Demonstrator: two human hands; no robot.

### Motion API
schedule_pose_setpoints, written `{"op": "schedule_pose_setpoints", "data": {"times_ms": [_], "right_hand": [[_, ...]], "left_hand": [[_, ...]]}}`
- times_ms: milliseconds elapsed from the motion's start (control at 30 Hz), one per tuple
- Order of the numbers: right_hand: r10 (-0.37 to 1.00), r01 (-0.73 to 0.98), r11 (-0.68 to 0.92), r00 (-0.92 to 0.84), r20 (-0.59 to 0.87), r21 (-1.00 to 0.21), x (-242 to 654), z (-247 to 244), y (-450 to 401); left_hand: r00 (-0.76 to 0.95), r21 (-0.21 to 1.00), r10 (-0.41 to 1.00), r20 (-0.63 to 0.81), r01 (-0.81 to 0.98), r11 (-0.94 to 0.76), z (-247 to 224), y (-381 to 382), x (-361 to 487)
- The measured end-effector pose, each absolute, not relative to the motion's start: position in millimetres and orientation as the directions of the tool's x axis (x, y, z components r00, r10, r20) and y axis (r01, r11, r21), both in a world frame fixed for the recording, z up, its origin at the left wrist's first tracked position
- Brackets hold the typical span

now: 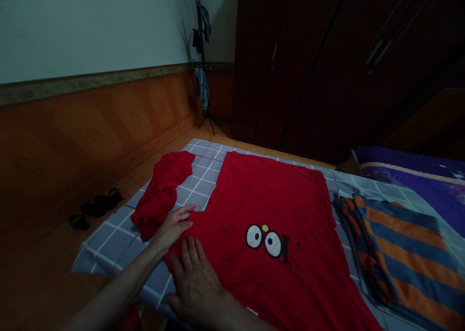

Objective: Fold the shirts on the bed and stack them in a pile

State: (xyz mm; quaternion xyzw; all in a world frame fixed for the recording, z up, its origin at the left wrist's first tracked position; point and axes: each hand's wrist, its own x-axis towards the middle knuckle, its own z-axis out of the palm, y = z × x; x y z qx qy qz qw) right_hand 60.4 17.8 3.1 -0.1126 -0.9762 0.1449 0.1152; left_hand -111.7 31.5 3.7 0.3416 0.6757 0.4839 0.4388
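A red shirt [269, 200] with a cartoon eye print lies spread on a grey checked cloth [205, 176]. My left hand [176, 227] rests at the edge of its sleeve, fingers extended. Just nearer, my right hand [198, 275] lies flat on the red fabric with its fingers spread. Beyond my left hand is a crumpled red garment [163, 190], apart from the shirt.
Folded orange and blue striped clothing [410, 253] lies at the right. Behind it is a purple cover [417, 176]. Dark shoes [96, 207] stand on the floor at left. A coat stand [202, 50] and dark wardrobe [290, 69] are at the back.
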Motion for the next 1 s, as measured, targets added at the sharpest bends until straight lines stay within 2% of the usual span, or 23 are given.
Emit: {"op": "schedule_pose_setpoints", "data": {"times_ms": [100, 200, 333, 400, 533, 667, 767, 833, 1000], "right_hand": [[0.207, 0.147, 0.937, -0.965, 0.163, -0.317, 63.4, -1.2, 17.4], [0.182, 0.133, 0.939, -0.975, 0.130, -0.319, 63.7, -1.7, 19.0], [0.172, 0.119, 0.940, -0.974, 0.144, -0.319, 63.6, -0.9, 20.7], [0.172, 0.115, 0.939, -0.973, 0.151, -0.325, 63.7, -0.2, 20.3], [0.160, 0.103, 0.938, -0.975, 0.151, -0.332, 63.4, 2.5, 17.0], [0.119, 0.055, 0.924, -0.982, 0.147, -0.379, 69.1, 9.1, 15.8], [0.206, 0.126, 0.896, -0.968, 0.146, -0.425, 80.2, 12.6, 17.9], [0.253, 0.175, 0.888, -0.958, 0.133, -0.426, 87.6, 12.0, 18.8], [0.234, 0.174, 0.918, -0.964, 0.131, -0.356, 92.2, 5.6, 13.6]], "left_hand": [[-0.455, 0.963, 0.876, -0.162, 0.120, 0.240, -6.2, 33.4, -111.7], [-0.478, 0.913, 0.876, -0.061, 0.328, 0.242, -14.6, 35.0, -113.0], [-0.481, 0.659, 0.866, 0.136, 0.697, 0.284, -14.1, 30.8, -116.0], [-0.419, 0.538, 0.886, 0.199, 0.802, 0.258, -10.7, 25.2, -117.5], [-0.302, 0.350, 0.935, 0.185, 0.909, 0.224, -3.5, 13.4, -118.9], [-0.335, 0.214, 0.936, 0.111, 0.927, 0.307, 5.6, 4.3, -117.8], [-0.372, 0.200, 0.927, 0.050, 0.913, 0.356, 10.7, -4.3, -117.9], [-0.374, 0.234, 0.927, 0.023, 0.904, 0.358, 11.4, -8.8, -119.9], [-0.453, 0.469, 0.891, 0.009, 0.789, 0.396, 19.5, -3.1, -118.3]]}}
